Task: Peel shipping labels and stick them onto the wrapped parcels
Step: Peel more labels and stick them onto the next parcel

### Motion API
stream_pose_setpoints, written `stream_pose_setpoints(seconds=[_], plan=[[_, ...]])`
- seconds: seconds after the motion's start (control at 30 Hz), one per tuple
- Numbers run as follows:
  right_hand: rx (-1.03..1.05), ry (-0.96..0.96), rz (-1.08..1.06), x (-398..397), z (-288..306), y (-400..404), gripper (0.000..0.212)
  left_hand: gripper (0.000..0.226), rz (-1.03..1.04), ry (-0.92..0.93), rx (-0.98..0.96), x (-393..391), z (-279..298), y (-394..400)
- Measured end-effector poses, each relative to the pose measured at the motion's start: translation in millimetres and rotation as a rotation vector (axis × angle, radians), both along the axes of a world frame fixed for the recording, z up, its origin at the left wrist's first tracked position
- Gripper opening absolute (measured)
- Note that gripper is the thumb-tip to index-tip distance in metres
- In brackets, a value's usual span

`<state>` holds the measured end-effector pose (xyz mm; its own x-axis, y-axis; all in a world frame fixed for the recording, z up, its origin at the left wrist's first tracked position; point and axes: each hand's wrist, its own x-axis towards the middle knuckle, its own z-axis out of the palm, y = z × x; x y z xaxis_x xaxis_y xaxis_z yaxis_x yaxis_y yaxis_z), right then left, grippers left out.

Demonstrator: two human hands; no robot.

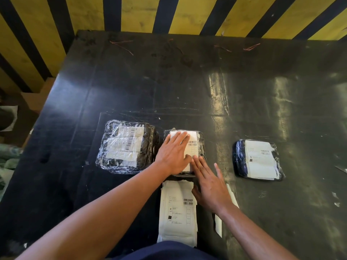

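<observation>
- Your left hand (173, 153) lies flat, fingers straight, pressing the white label (189, 145) onto the middle parcel (201, 145). It holds nothing.
- Your right hand (211, 182) is also flat and unclenched; its fingertips touch the near right corner of that label, and the palm sits over the stack of labels (177, 212).
- The middle parcel sits on the black bench (131, 87), near centre, with the left parcel (124, 147) just beside it and the right parcel (258, 159) well apart. Both outer parcels already carry labels.
- The stack of unpeeled labels lies at the near edge, directly below the middle parcel. A white backing strip (217, 222) lies just right of it.
- Judgement on handling: the parcels look soft and light, wrapped in glossy, crinkled film. Expect the film to be slippery and uneven, so a label may bridge wrinkles or lift at the corners.
- Judgement on grip: steady a parcel with a flat palm on top rather than squeezing its sides, which would likely deform.
- Judgement on the labels: thin, limp paper, prone to curl and to stick to itself. Take one by a corner, pinched lightly, and lay it down from one edge.
- Judgement on progress: the middle label appears seated; smoothing its edges remains.
</observation>
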<state>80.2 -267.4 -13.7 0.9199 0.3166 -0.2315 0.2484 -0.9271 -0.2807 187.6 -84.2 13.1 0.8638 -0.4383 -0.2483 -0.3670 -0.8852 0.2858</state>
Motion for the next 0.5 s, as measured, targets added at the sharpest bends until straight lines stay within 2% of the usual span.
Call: stream_pose_setpoints(seconds=[0.17,0.23,0.3,0.4,0.47,0.5], plan=[[0.032,0.016,-0.013,1,0,-1,0.086,0.079,0.186,0.073,-0.009,12,-3,12],[0.056,0.036,-0.022,1,2,1,0.085,0.085,0.285,0.15,-0.071,7,-3,12],[0.183,0.073,-0.052,5,7,2,0.081,0.092,0.394,0.216,-0.185,-6,1,8],[0.436,0.023,-0.291,15,12,4,0.076,0.094,0.647,0.307,-0.342,-31,6,5],[0.458,-0.028,-0.521,25,8,4,0.075,0.086,0.784,0.347,-0.448,-44,4,7],[0.45,0.019,-0.613,31,7,3,0.073,0.08,0.827,0.367,-0.5,-48,1,8]])
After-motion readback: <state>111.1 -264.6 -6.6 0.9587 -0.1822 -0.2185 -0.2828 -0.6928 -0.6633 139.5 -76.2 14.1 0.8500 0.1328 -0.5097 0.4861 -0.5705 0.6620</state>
